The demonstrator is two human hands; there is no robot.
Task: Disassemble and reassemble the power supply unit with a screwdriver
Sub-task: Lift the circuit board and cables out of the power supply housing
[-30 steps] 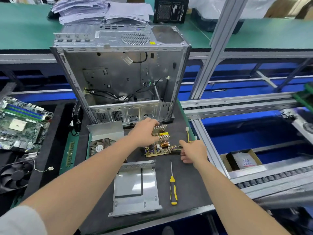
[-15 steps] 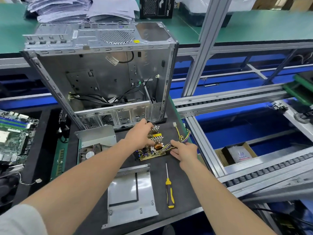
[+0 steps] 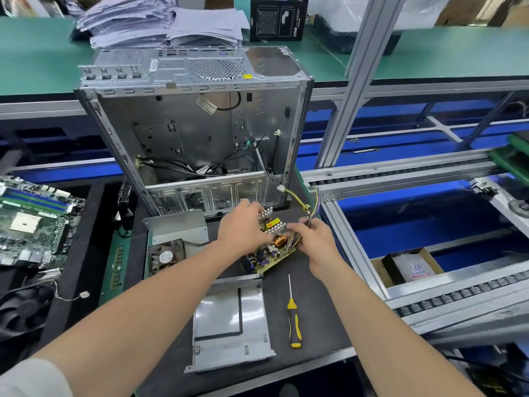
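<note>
Gripping the power supply's circuit board (image 3: pixel 272 255), the left hand (image 3: pixel 243 224) curls its fingers over the far left side, by the upright silver heat sinks, with the thumb hidden beneath. The right hand (image 3: pixel 315 239) is closed round the wire bundle (image 3: pixel 311 209) where the coloured leads leave the board's right end; the bundle rises from that fist and a yellow lead arcs back to a white plug near the computer case (image 3: pixel 200 133). The board sits component side up between the two hands, over the black mat (image 3: pixel 315 333) just in front of the case. Its near edge runs on a slant from the near left corner up towards the far right, and that right end looks raised; whether the near corner touches the mat cannot be told. The screwdriver (image 3: pixel 293 315) lies free on the mat near the right forearm, its long axis almost straight near to far, the yellow and black handle towards the person and the thin shaft pointing away at the board. The metal cover (image 3: pixel 229 325) lies flat on the mat to the left of the screwdriver. The open housing (image 3: pixel 174 227) with its fan stands left of the board, beside the left forearm.
</note>
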